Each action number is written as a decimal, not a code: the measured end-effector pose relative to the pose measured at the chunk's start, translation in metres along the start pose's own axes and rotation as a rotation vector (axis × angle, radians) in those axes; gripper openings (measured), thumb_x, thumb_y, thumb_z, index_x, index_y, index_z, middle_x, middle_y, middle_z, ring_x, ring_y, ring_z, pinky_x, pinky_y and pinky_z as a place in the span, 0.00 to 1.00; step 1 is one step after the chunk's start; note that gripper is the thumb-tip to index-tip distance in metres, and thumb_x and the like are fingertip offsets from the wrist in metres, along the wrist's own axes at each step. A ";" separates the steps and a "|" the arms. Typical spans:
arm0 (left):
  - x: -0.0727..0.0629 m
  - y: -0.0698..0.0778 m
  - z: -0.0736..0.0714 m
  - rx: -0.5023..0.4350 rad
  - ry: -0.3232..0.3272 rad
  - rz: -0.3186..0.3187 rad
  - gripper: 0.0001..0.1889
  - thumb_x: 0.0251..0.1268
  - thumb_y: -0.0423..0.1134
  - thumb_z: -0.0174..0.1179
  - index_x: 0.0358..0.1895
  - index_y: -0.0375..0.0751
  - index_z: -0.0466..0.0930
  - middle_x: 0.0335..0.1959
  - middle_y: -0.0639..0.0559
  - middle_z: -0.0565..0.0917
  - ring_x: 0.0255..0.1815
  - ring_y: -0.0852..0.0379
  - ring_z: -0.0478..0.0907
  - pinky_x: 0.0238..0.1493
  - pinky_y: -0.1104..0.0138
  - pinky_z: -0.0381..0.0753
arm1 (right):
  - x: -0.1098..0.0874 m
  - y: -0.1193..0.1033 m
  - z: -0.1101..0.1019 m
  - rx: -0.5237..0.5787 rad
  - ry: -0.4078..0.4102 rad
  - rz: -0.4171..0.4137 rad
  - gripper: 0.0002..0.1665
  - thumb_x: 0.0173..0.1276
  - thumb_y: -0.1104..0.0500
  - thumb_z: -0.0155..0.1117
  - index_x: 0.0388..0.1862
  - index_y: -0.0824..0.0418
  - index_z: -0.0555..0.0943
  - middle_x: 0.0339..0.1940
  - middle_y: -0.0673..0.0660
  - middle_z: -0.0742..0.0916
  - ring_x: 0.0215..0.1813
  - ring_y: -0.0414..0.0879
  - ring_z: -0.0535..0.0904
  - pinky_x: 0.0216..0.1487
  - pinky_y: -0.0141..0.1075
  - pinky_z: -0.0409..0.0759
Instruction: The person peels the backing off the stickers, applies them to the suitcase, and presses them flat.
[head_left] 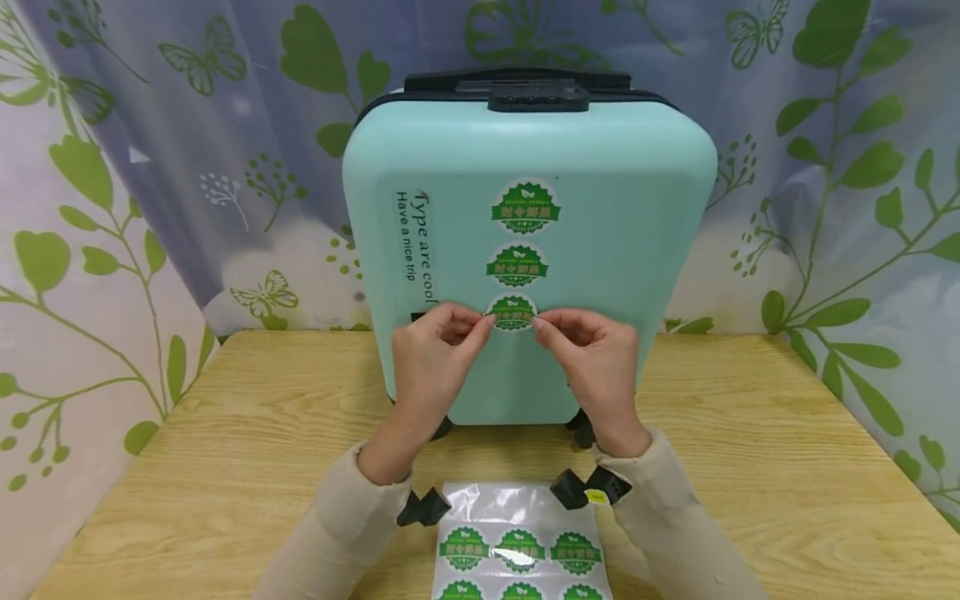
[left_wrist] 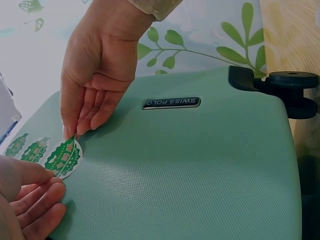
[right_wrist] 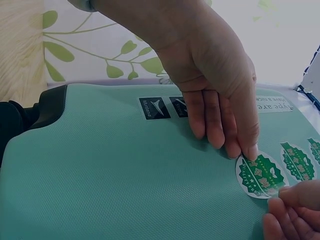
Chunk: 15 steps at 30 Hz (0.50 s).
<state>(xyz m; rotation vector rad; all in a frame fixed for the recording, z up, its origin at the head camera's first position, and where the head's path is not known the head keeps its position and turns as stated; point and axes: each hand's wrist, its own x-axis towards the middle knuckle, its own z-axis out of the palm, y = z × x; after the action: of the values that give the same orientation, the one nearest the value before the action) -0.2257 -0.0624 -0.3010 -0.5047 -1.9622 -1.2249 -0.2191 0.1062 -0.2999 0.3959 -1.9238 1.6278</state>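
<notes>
A round green-and-white sticker (head_left: 513, 314) lies against the front of a mint-green suitcase (head_left: 622, 217), below two matching stickers, the upper (head_left: 527, 207) and the middle one (head_left: 516, 267). My left hand (head_left: 433, 357) pinches its left edge between thumb and index finger. On the opposite edge my right hand (head_left: 596, 360) pinches it the same way. In the left wrist view, the sticker (left_wrist: 64, 157) spans between both hands' fingertips, close over the shell. From the right wrist, the sticker (right_wrist: 261, 175) shows its printed face, with the thumbs overlapping its edges.
A sheet of several more green stickers (head_left: 517, 505) lies on the wooden table (head_left: 225, 467) between the forearms. The suitcase stands upright on black wheels (head_left: 582, 429), with a leaf-patterned curtain (head_left: 262, 125) behind it. Printed lettering (head_left: 416, 246) runs down its left side.
</notes>
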 end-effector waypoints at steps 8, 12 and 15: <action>0.000 -0.001 -0.001 0.001 0.002 0.010 0.07 0.56 0.37 0.68 0.25 0.38 0.83 0.20 0.50 0.85 0.19 0.63 0.80 0.21 0.72 0.77 | 0.000 0.000 -0.001 0.005 -0.002 -0.007 0.06 0.58 0.61 0.71 0.30 0.63 0.87 0.24 0.58 0.88 0.23 0.51 0.82 0.24 0.33 0.77; 0.000 0.000 -0.001 -0.004 -0.005 0.011 0.07 0.55 0.37 0.68 0.25 0.38 0.83 0.20 0.50 0.85 0.19 0.63 0.80 0.21 0.72 0.78 | 0.000 0.001 -0.001 -0.001 -0.004 -0.008 0.06 0.59 0.60 0.71 0.30 0.63 0.87 0.24 0.59 0.87 0.22 0.50 0.81 0.22 0.32 0.75; 0.001 0.000 -0.002 -0.006 -0.011 0.006 0.08 0.55 0.38 0.68 0.25 0.38 0.83 0.21 0.50 0.85 0.19 0.63 0.80 0.21 0.71 0.78 | 0.000 0.000 -0.001 -0.002 -0.005 -0.009 0.06 0.59 0.60 0.71 0.30 0.63 0.87 0.24 0.60 0.87 0.22 0.50 0.82 0.22 0.32 0.75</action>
<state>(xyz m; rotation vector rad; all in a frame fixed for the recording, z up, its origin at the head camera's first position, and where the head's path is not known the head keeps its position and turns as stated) -0.2256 -0.0644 -0.3001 -0.5209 -1.9650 -1.2267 -0.2190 0.1077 -0.3000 0.4075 -1.9245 1.6205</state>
